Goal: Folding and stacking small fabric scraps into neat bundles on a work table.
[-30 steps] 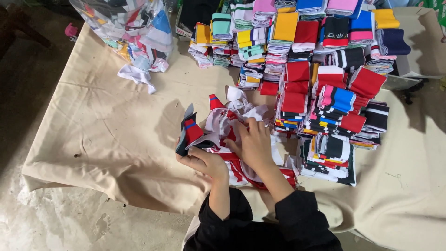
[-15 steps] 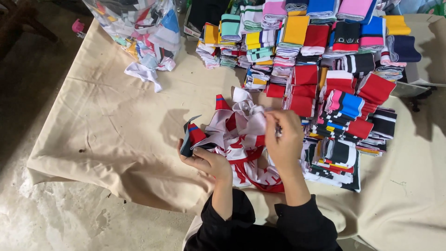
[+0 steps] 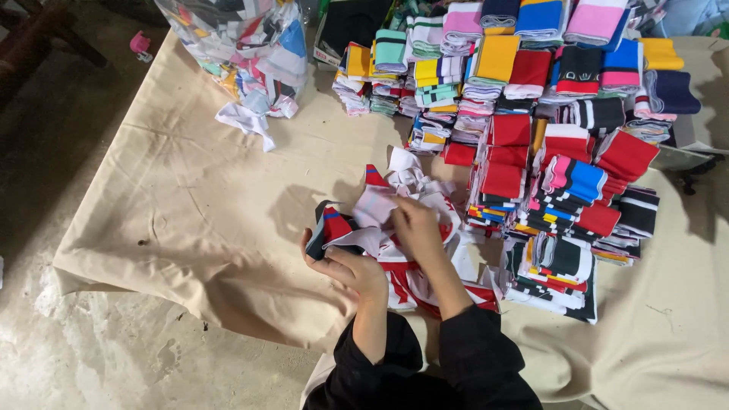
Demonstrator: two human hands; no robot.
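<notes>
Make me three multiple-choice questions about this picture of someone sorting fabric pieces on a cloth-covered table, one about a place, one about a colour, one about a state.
1. Where does the clear plastic bag of fabric scraps stand?
A. At the table's far left
B. Under the person's hands
C. On the floor at the right

2. What colour is the cloth covering the table?
A. Dark green
B. Beige
C. Bright blue

3. What is the left hand doing?
A. Resting flat and empty on the table
B. Gripping a bundle of red, white and dark fabric pieces
C. Raised off the table, away from the fabric

Answers:
1 A, the bag sits at the far left corner, left of the stacks of folded fabric.
2 B, the cloth shows plain beige wherever it is bare.
3 B, its fingers curl round the bundle's left end while the right hand lies on top.
</notes>
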